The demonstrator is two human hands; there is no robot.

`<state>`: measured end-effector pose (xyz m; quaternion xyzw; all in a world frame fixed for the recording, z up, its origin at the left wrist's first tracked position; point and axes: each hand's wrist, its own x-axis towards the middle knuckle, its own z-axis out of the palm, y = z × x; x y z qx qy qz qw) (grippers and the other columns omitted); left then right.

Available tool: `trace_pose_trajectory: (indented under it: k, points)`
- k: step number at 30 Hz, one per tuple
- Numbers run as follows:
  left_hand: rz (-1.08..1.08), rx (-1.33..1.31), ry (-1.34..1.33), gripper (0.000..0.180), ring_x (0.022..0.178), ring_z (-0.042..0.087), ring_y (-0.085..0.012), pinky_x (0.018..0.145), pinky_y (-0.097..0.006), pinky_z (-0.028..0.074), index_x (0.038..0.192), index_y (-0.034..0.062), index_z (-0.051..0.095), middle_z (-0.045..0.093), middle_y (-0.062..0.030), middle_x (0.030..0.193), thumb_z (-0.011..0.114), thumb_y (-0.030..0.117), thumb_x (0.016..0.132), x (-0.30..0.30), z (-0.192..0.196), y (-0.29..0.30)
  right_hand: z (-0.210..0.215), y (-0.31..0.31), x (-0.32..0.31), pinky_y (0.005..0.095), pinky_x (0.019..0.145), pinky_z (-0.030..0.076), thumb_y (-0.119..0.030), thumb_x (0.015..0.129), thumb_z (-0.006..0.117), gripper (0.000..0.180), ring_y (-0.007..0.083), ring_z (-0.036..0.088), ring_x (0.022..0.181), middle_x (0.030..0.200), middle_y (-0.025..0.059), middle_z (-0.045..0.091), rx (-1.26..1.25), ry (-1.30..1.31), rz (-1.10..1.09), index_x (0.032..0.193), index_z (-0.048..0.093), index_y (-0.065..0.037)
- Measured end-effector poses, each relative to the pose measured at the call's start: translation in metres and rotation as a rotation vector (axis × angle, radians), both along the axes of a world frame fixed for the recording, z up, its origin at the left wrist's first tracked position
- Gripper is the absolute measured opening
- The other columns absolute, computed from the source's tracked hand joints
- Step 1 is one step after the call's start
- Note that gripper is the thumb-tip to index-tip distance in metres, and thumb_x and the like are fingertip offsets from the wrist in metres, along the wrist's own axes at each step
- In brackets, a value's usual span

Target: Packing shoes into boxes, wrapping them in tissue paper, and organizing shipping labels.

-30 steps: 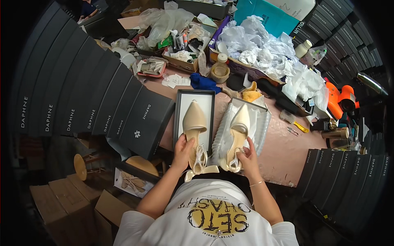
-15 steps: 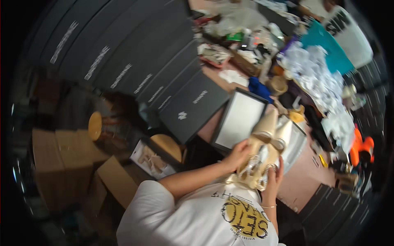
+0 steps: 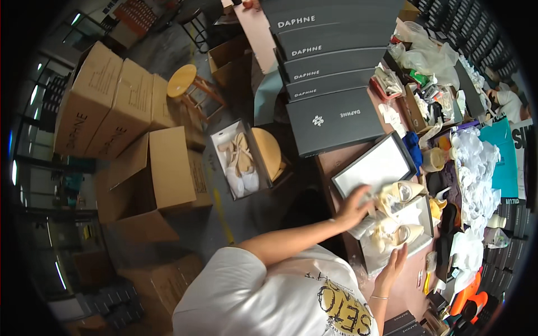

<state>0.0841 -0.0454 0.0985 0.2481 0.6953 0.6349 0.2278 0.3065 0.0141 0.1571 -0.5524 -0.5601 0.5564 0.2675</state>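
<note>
Two cream shoes are being handled on a brown worktable, one lying in an open shoebox lined with white paper, the other resting just above it against the box's edge. The left hand is being laid flat, fingers spread, on the paper beside the upper shoe; nothing is being gripped by it. The right hand is being held open at the box's near edge, palm toward the lower shoe; whether it is touching the box cannot be told. An empty box lid with a white inside is lying just beyond the left hand. Dark grey shoeboxes are being kept in a stacked row at the table's far end. White tissue paper is piled along the right side, near a blue cloth. On the floor to the left, another open box with pale shoes is sitting beside a round wooden stool, with brown cartons well apart behind it.
</note>
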Motion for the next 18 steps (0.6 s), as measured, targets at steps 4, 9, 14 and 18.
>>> trace_pose_trajectory:
  k: [4, 9, 14, 18]
  points:
    - [0.379, -0.344, 0.409, 0.055, 0.126, 0.040, -0.0357, 0.106, -0.045, 0.032, 0.131, 0.0008, 0.042, 0.043, -0.0201, 0.134, 0.064, 0.014, 0.082, -0.058, 0.015, -0.135, 0.034, 0.004, -0.013, 0.0320, 0.098, 0.039, -0.011, 0.096, 0.052, 0.044, 0.0207, 0.049, 0.116, 0.131, 0.0129, 0.049, 0.162, 0.151, 0.181, 0.137, 0.041, -0.001]
    - [0.964, -0.822, 0.378, 0.075, 0.131, 0.035, -0.0397, 0.109, -0.044, 0.028, 0.141, 0.0025, 0.032, 0.038, -0.0248, 0.139, 0.068, 0.017, 0.076, -0.130, -0.071, -0.306, 0.052, -0.011, -0.050, 0.0266, 0.081, 0.048, -0.004, 0.095, 0.052, 0.034, 0.0135, 0.058, 0.090, 0.109, 0.0089, 0.060, 0.137, 0.190, 0.404, 0.128, 0.049, 0.000]
    - [0.704, -0.583, -0.849, 0.061, 0.100, 0.056, -0.0307, 0.078, -0.047, 0.050, 0.127, -0.0009, 0.042, 0.053, -0.0181, 0.117, 0.068, 0.017, 0.074, -0.157, -0.123, -0.368, 0.050, -0.054, -0.110, 0.0268, 0.079, 0.050, -0.006, 0.093, 0.056, 0.031, 0.0143, 0.062, 0.088, 0.103, 0.0096, 0.063, 0.116, 0.086, 0.693, 0.122, 0.053, 0.002]
    - [0.682, -0.394, -0.919, 0.051, 0.093, 0.058, -0.0257, 0.082, -0.045, 0.048, 0.117, -0.0018, 0.048, 0.055, -0.0139, 0.110, 0.069, 0.014, 0.072, -0.157, -0.142, -0.370, 0.071, -0.086, -0.173, 0.0267, 0.072, 0.053, 0.000, 0.086, 0.063, 0.031, 0.0186, 0.066, 0.082, 0.098, 0.0142, 0.065, 0.226, -0.004, 0.952, 0.116, 0.057, 0.002]
